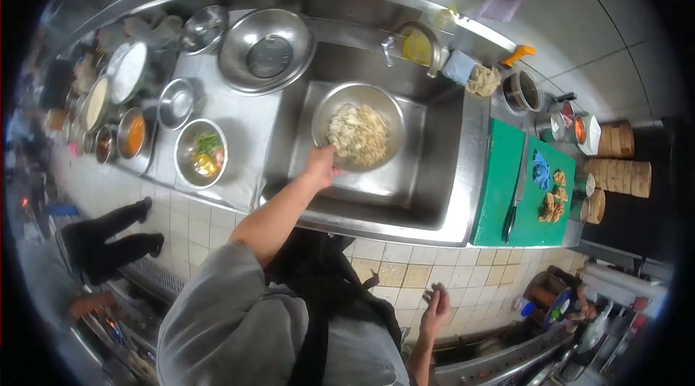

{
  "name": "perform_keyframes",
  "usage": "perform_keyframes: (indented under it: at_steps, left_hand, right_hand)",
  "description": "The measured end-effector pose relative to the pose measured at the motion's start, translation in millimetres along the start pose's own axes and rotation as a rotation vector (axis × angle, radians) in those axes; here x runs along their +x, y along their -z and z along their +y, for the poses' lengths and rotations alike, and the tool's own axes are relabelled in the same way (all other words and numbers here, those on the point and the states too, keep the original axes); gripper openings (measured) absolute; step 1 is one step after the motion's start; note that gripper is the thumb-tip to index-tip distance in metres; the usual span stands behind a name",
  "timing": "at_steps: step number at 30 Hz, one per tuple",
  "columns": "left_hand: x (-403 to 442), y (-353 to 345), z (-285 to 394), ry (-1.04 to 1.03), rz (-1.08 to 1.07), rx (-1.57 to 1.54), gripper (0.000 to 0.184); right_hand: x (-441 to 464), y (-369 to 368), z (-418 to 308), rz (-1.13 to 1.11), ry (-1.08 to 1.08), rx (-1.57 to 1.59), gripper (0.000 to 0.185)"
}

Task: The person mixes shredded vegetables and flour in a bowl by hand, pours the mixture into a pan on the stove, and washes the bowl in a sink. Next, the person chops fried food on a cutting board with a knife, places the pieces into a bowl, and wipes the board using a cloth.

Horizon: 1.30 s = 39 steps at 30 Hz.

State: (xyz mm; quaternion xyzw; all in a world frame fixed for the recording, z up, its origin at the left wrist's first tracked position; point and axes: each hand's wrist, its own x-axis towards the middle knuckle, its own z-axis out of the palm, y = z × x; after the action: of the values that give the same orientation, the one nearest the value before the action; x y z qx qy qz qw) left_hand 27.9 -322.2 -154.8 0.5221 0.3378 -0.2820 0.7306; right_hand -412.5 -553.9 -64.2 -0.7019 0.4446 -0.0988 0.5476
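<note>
A steel mixing bowl (394, 102) full of pale, chopped pieces (360, 132), perhaps mushrooms, is in or just above the sink (449, 169); which of the two I cannot tell. My left hand (322, 167) grips the bowl's near-left rim, thumb and fingers closed on it. Away from the counter, low over the tiled floor, hangs my right hand (436, 308). Its fingers are loosely apart and I see nothing held in them. The faucet (434, 49) rises at the sink's back edge.
Left of the sink stand a wide steel basin (266, 51) and a bowl of vegetables (201, 154). To the right, a green cutting board (499, 183) bears a knife (517, 194), a blue cloth (541, 170) and brown chunks (552, 208). Another person (108, 241) is at left.
</note>
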Motion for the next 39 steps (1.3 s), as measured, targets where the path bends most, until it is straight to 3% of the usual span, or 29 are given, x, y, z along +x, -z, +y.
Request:
perform_keyframes:
  at_steps: [4, 5, 10, 12, 16, 18, 22, 24, 28, 29, 31, 34, 36, 38, 39]
  left_hand:
    - [-121.9, 42.0, 19.3, 0.021, -0.145, -0.05, 0.047]
    - [-156.3, 49.3, 29.1, 0.003, 0.028, 0.066, 0.045]
    - [-261.5, 127.5, 41.4, -0.272, 0.069, -0.115, 0.048]
    - [-270.2, 160.0, 53.9, -0.358, 0.22, -0.132, 0.048]
    - [-274.8, 204.9, 96.3, -0.464, 0.337, -0.265, 0.054]
    - [-262.8, 234.0, 115.0, -0.57, 0.398, -0.136, 0.056]
    - [-241.9, 277.5, 156.6, -0.57, 0.494, 0.089, 0.056]
    - [-237.8, 306.1, 181.0, -0.647, 0.575, 0.153, 0.057]
    - [-216.6, 411.8, 228.7, -0.669, 0.532, -0.014, 0.061]
    - [-225.7, 434.9, 242.6, -0.72, 0.423, -0.041, 0.065]
    - [-249.0, 451.0, 275.0, -0.735, 0.485, -0.071, 0.065]
    - [-255.8, 459.2, 295.4, -0.712, 0.468, -0.084, 0.065]
    - [-248.7, 459.4, 296.1, -0.737, 0.351, -0.014, 0.069]
    - [-236.0, 433.8, 287.4, -0.623, 0.474, 0.079, 0.078]
    - [-223.5, 425.6, 278.0, -0.582, 0.482, 0.138, 0.081]
  right_hand:
    - [47.7, -49.6, -49.5, -0.199, 0.173, 0.023, 0.032]
    - [62.4, -62.6, -58.4, -0.249, 0.267, 0.043, 0.031]
    - [86.4, -147.5, -129.6, -0.492, 0.464, 0.153, 0.027]
    - [88.7, -173.3, -155.4, -0.65, 0.792, -0.027, 0.023]
    - [30.1, -228.4, -224.2, -0.757, 0.892, 0.069, 0.025]
    - [4.5, -263.0, -250.8, -0.845, 1.02, 0.006, 0.029]
    - [-31.4, -345.0, -292.8, -0.971, 1.266, -0.176, 0.04]
    - [-43.5, -385.3, -309.2, -0.947, 1.296, -0.204, 0.042]
    - [-35.4, -432.4, -320.8, -0.795, 1.235, -0.171, 0.04]
    - [-29.8, -434.9, -316.0, -0.794, 1.219, -0.189, 0.04]
    - [-12.6, -442.6, -303.8, -0.703, 0.844, 0.042, 0.035]
    - [-12.2, -448.4, -282.8, -0.667, 0.625, 0.006, 0.03]
    - [-26.3, -461.2, -276.7, -0.685, 0.698, -0.014, 0.029]
    - [-48.6, -475.4, -289.0, -0.725, 0.901, -0.071, 0.029]
    - [-57.4, -484.6, -295.8, -0.728, 0.897, -0.073, 0.029]
